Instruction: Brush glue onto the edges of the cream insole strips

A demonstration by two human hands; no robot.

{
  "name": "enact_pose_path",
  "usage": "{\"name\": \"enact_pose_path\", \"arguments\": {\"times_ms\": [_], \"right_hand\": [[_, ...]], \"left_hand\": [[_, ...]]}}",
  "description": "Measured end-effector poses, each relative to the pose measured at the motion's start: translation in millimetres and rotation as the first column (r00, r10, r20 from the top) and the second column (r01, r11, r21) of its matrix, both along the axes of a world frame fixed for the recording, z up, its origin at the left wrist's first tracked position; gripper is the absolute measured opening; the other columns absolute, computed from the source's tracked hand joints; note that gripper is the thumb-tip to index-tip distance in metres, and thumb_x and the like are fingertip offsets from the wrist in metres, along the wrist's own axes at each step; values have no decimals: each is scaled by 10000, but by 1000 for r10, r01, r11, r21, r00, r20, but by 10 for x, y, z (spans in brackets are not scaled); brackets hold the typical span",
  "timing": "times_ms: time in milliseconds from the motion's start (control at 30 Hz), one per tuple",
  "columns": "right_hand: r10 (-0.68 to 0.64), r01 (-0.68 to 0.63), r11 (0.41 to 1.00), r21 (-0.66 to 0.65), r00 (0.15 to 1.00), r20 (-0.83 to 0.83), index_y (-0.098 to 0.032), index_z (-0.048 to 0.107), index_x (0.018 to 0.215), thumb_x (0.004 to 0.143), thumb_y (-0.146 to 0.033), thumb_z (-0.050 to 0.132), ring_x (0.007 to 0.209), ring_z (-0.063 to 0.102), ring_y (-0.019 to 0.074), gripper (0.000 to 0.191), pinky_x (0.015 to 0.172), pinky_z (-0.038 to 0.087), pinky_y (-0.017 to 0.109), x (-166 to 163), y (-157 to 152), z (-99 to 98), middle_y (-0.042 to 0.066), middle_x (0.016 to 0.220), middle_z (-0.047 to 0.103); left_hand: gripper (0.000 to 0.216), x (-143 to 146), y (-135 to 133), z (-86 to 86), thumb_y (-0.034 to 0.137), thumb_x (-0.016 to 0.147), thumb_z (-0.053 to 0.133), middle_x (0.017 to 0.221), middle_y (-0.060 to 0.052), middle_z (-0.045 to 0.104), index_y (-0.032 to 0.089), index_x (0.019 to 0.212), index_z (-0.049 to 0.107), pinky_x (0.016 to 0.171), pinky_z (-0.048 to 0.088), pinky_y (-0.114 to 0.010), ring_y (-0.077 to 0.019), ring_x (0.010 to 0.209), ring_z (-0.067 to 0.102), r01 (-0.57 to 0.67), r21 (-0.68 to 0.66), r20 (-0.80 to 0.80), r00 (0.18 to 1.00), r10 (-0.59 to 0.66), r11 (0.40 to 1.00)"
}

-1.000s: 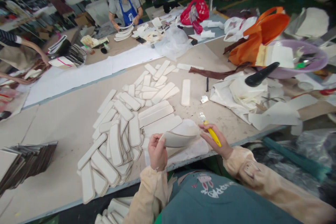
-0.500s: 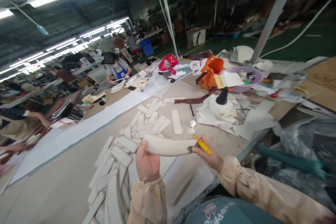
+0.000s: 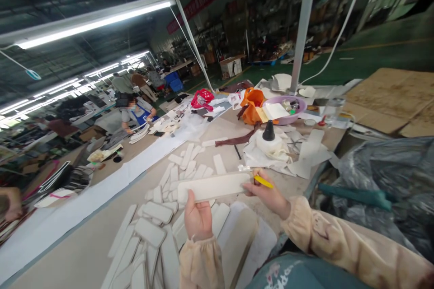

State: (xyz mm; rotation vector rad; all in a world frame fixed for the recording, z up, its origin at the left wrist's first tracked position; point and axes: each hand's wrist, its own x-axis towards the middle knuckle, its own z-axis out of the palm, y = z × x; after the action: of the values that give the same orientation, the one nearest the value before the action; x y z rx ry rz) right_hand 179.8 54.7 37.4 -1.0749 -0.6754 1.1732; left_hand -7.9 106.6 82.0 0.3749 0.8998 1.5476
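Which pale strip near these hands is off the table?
The long strip with the left hand at one end and the right hand, holding a yellow tool, at the other. The heaped strips lie on the table.

A beige table carries heaped pale strips, white sheeting and a purple basin

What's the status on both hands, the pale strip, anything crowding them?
Left hand holding pale strip by one end. Right hand at other end, also holding yellow-handled tool. Loose strips heaped beside left hand.
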Motion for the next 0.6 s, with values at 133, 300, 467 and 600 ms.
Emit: {"name": "enact_pose_path", "arguments": {"times_ms": [133, 300, 467, 600], "right_hand": [[17, -18, 1000, 13, 998, 64, -255, 384, 820, 631, -406, 756, 554, 466, 105, 443, 558, 543, 299, 18, -41, 26, -83, 642, 419], [-95, 66, 992, 106, 951, 296, -254, 419, 795, 675, -419, 718, 538, 408, 126, 362, 475, 424, 254, 60, -73, -40, -56, 628, 388], [-148, 95, 985, 144, 894, 423, -264, 438, 783, 674, -438, 705, 516, 378, 134, 337, 440, 333, 256, 48, -63, -103, -51, 613, 382], [-108, 57, 990, 132, 901, 420, -282, 438, 816, 693, -432, 690, 492, 356, 140, 318, 427, 301, 265, 28, -88, -125, -59, 588, 374]], "left_hand": [[174, 12, -41, 31, 222, 832, 567, 1024, -47, 699, 205, 991, 633, 899, 514, -304, -178, 1074, 600, -59, 14, -6, 998, 59, 998], [215, 14, -115, 6, 258, 778, 638, 1016, -76, 696, 186, 980, 629, 883, 523, -315, -197, 1031, 624, -104, 40, -92, 990, 108, 994], [204, -30, -156, -13, 236, 749, 661, 978, -78, 701, 181, 944, 636, 868, 530, -307, -199, 1000, 638, -154, 61, -122, 979, 161, 986], [158, -66, -204, 3, 182, 749, 646, 952, -69, 706, 176, 908, 641, 880, 520, -291, -194, 1011, 632, -179, 67, -129, 974, 186, 982]]}}
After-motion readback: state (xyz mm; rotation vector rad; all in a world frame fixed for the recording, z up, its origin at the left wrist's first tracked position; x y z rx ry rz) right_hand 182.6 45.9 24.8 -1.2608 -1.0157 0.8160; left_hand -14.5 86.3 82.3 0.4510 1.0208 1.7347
